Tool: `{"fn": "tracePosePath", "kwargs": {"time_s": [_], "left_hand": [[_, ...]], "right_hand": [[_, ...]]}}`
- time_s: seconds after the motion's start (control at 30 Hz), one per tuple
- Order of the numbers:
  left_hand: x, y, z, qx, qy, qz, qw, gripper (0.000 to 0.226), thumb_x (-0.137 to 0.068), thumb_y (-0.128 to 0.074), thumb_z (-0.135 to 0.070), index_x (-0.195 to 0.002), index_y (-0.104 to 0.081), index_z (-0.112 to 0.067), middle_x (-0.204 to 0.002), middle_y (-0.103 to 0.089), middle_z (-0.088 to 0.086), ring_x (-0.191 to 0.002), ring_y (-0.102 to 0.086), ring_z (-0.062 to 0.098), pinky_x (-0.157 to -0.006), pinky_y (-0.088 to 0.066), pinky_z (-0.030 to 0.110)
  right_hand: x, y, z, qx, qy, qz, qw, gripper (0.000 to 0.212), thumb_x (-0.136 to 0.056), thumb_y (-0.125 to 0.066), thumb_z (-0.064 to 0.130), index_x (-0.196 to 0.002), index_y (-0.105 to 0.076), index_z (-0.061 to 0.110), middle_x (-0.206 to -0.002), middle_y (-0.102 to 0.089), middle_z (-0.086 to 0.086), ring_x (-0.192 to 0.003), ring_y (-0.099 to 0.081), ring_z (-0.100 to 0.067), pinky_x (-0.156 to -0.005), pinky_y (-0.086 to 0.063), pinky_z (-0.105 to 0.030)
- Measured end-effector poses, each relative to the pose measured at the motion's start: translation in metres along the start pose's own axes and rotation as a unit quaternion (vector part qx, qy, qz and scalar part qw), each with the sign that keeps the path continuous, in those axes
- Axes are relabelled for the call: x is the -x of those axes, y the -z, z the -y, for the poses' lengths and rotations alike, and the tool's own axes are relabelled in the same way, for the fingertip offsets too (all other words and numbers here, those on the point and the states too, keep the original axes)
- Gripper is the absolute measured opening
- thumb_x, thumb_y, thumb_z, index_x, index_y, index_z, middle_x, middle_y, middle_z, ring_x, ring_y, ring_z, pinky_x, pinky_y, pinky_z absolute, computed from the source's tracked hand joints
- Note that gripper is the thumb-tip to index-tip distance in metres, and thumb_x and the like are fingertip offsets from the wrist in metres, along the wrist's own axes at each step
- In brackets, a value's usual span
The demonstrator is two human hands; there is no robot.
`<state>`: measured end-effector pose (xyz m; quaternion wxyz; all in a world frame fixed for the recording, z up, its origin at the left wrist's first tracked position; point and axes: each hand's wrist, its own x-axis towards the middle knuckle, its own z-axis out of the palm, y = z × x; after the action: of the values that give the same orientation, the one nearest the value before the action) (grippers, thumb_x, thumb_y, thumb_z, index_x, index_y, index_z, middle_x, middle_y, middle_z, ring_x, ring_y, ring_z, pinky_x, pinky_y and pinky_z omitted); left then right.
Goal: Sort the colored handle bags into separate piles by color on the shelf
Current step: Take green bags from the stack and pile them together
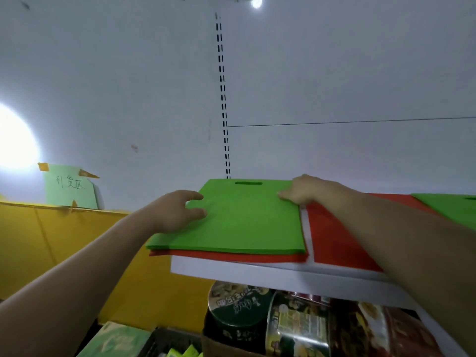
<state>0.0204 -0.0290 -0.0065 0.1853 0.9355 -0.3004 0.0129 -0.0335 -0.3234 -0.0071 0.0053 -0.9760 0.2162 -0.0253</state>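
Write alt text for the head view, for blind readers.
A left hand rests on the left edge of a green bag on a white shelf; the right hand grips its far right corner. Red bags lie under and beside it.

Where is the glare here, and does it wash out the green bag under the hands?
Head view: glare blooms on the wall at the left edge, a smaller spot at top; the green bag is evenly lit, not washed out; food tubs under the shelf look dim.
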Motion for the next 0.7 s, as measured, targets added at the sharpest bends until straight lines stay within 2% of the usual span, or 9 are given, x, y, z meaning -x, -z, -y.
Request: {"fn": "tracePosePath", "kwargs": {"time_s": [0.1, 0.2, 0.37, 0.47, 0.57, 0.63, 0.7], "left_hand": [[-0.014, -0.004, 0.004, -0.002, 0.001, 0.053, 0.999, 0.068, -0.086, -0.06, -0.048, -0.145, -0.034, -0.025, -0.152, -0.031, 0.001, -0.136, -0.033, 0.02, -0.107, -0.027, 0.027], [-0.023, -0.009, 0.011, 0.018, -0.002, 0.103, 0.995, 0.077, -0.084, -0.059, -0.053, -0.148, -0.028, -0.021, -0.152, -0.031, 0.002, -0.135, -0.034, 0.019, -0.104, -0.028, 0.025], [-0.028, -0.012, 0.018, 0.053, -0.04, 0.104, 0.992, 0.077, -0.083, -0.059, -0.055, -0.145, -0.034, -0.016, -0.148, -0.038, 0.003, -0.13, -0.041, 0.019, -0.101, -0.032, 0.024], [-0.029, -0.012, 0.02, 0.057, -0.066, 0.097, 0.991, 0.077, -0.082, -0.059, -0.057, -0.142, -0.038, -0.014, -0.145, -0.042, 0.006, -0.127, -0.045, 0.022, -0.101, -0.037, 0.027], [-0.032, -0.011, 0.028, 0.073, -0.068, 0.089, 0.991, 0.085, -0.079, -0.062, -0.059, -0.146, -0.031, -0.017, -0.148, -0.038, 0.008, -0.131, -0.041, 0.024, -0.106, -0.035, 0.031], [-0.033, -0.01, 0.033, 0.119, -0.072, 0.054, 0.989, 0.087, -0.076, -0.068, -0.055, -0.146, -0.031, -0.019, -0.147, -0.04, 0.008, -0.13, -0.043, 0.024, -0.106, -0.036, 0.033], [-0.034, -0.007, 0.035, 0.234, -0.087, 0.016, 0.968, 0.076, -0.077, -0.074, -0.038, -0.141, -0.04, -0.018, -0.138, -0.048, 0.01, -0.116, -0.052, 0.024, -0.091, -0.043, 0.029]], "right_hand": [[-0.002, -0.002, 0.0, 0.007, -0.004, 0.024, 1.0, 0.066, -0.096, -0.037, 0.056, -0.118, -0.059, -0.002, -0.124, -0.057, -0.022, -0.113, -0.054, -0.032, -0.087, -0.042, -0.029], [-0.006, -0.001, 0.002, 0.029, -0.009, -0.002, 1.0, 0.062, -0.094, -0.043, 0.057, -0.11, -0.062, 0.001, -0.115, -0.061, -0.019, -0.104, -0.058, -0.031, -0.082, -0.044, -0.031], [0.004, -0.001, 0.012, 0.04, -0.037, -0.092, 0.994, 0.047, -0.089, -0.052, 0.05, -0.112, -0.061, 0.011, -0.116, -0.06, -0.012, -0.106, -0.056, -0.03, -0.081, -0.045, -0.034], [0.016, 0.007, 0.02, -0.044, -0.052, -0.176, 0.982, 0.032, -0.092, -0.053, 0.038, -0.111, -0.064, 0.014, -0.117, -0.061, -0.01, -0.108, -0.055, -0.03, -0.084, -0.043, -0.033], [0.032, 0.017, 0.031, -0.221, -0.073, -0.284, 0.93, 0.027, -0.089, -0.059, 0.024, -0.115, -0.065, 0.015, -0.121, -0.063, -0.007, -0.112, -0.055, -0.026, -0.087, -0.039, -0.026], [0.047, 0.024, 0.04, -0.306, -0.082, -0.349, 0.882, 0.031, -0.089, -0.06, 0.014, -0.119, -0.063, 0.015, -0.124, -0.061, -0.004, -0.111, -0.054, -0.021, -0.082, -0.035, -0.018], [0.069, 0.033, 0.049, -0.352, -0.085, -0.404, 0.84, 0.033, -0.089, -0.058, 0.009, -0.121, -0.061, 0.015, -0.121, -0.06, -0.002, -0.106, -0.053, -0.016, -0.078, -0.033, -0.015]]}}
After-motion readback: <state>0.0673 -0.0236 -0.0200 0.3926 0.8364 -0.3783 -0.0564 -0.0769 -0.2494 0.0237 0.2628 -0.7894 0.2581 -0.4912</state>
